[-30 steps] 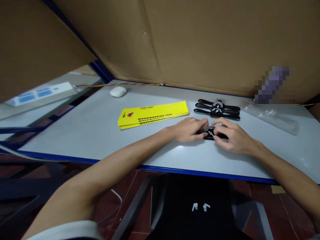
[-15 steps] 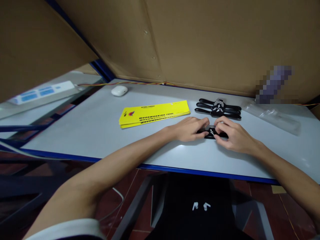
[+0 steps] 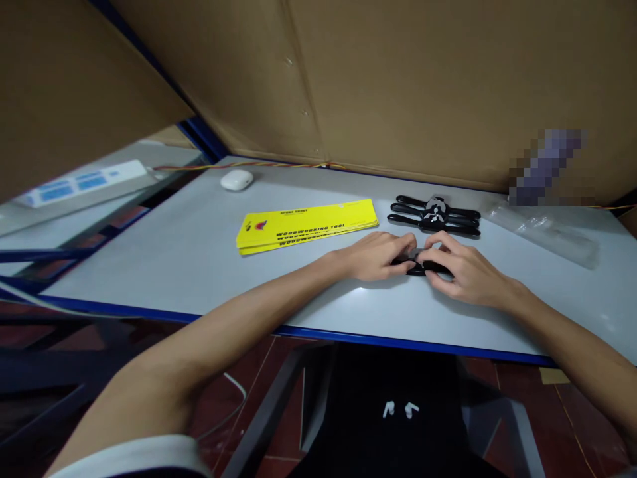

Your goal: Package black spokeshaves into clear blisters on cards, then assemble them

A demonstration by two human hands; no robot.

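A black spokeshave (image 3: pixel 417 271) with a grey metal blade part lies on the table close to the front edge, between my two hands. My left hand (image 3: pixel 381 257) is closed round its left handle and holds it down. My right hand (image 3: pixel 460 269) has its thumb and fingers bent over the middle and right side of the same tool, with fingertips at the blade area. The small screw there is hidden by my fingers. Just behind my hands, more black spokeshaves (image 3: pixel 435 214) lie side by side, blades at their centres.
Yellow printed cards (image 3: pixel 308 224) lie stacked left of the tools. A white earbud case (image 3: pixel 237 180) sits farther back. Clear plastic bags (image 3: pixel 542 232) lie at the right, beside a blurred-out object (image 3: pixel 545 169). Cardboard (image 3: pixel 398 86) walls the back. A white power strip (image 3: pixel 89 182) is at far left.
My right fingers have shifted slightly left over the middle of the spokeshave, covering the bright screw seen before. My left hand stays on the handle.
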